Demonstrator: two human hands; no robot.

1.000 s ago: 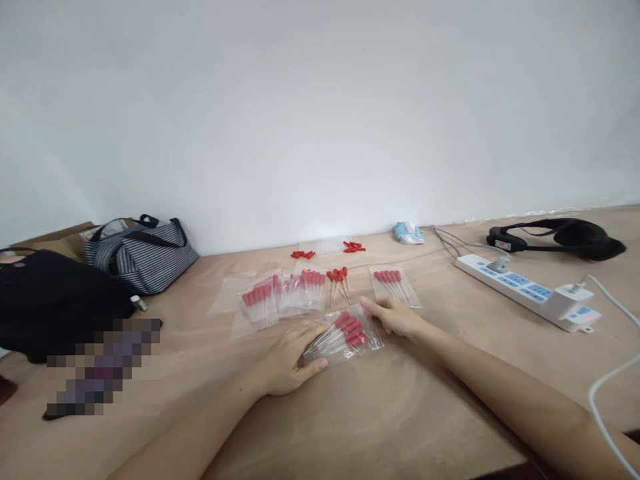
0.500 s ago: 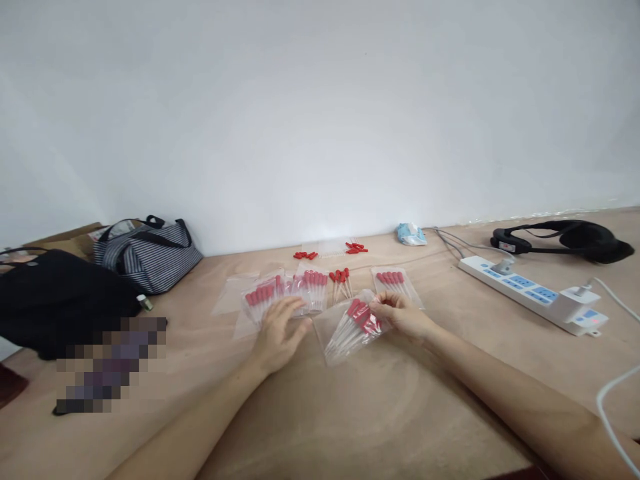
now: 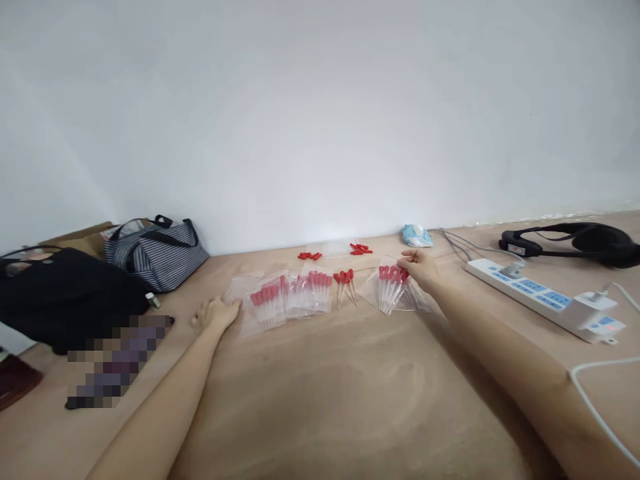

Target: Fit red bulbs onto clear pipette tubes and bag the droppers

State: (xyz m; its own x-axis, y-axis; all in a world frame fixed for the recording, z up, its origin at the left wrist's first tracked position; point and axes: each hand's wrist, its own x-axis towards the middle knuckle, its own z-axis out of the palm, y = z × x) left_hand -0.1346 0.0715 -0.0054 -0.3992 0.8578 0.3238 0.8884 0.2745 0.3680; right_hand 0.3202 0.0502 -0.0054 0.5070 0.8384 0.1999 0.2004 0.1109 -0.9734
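Observation:
My right hand (image 3: 419, 268) pinches the top edge of a clear plastic bag of red-bulbed droppers (image 3: 390, 288), which overlaps another bag beneath it. Over on the left, my left hand (image 3: 215, 315) is open, fingers apart, beside a flat clear bag (image 3: 239, 289); whether it touches the bag I cannot tell. Between my hands lie overlapping bags filled with red-bulbed droppers (image 3: 265, 293). Several loose droppers (image 3: 345, 279) rest to the right of them, bulbs pointing away from me.
Small piles of red bulbs (image 3: 310, 256) and clear tubes (image 3: 336, 251) lie near the wall. A blue-and-white packet (image 3: 417, 235), a power strip (image 3: 540, 293) with cords and a black headset (image 3: 570, 243) are on the right. A striped bag (image 3: 160, 253) and a black bag (image 3: 70, 293) stand left.
My right hand has carried the bag of droppers away from me and to the right, onto the other bag. My left hand has moved left, off the filled bags.

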